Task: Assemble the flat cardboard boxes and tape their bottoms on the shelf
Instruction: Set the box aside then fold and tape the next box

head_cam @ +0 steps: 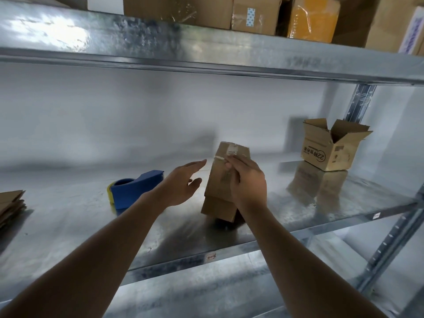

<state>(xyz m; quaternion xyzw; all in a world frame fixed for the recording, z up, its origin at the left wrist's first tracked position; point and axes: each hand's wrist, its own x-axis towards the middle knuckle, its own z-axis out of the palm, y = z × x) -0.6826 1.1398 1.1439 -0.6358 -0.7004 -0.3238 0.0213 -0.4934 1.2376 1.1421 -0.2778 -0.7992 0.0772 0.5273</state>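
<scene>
A small brown cardboard box (220, 180) stands tilted on the metal shelf (68, 226), its taped end pointing up and away. My right hand (246, 182) grips its near face, fingers curled against the cardboard just below the strip of tape. My left hand (181, 184) hovers just left of the box with straight fingers, apart from it. A blue tape dispenser (135, 188) with a yellow roll lies on the shelf to the left of my left hand. A stack of flat cardboard boxes (10, 206) sits at the shelf's far left edge.
An assembled box (330, 146) with open top flaps stands at the back right of the shelf, by the upright post (360, 99). The shelf above (206, 51) carries several large taped cartons. The shelf's front edge (206, 258) runs below my forearms.
</scene>
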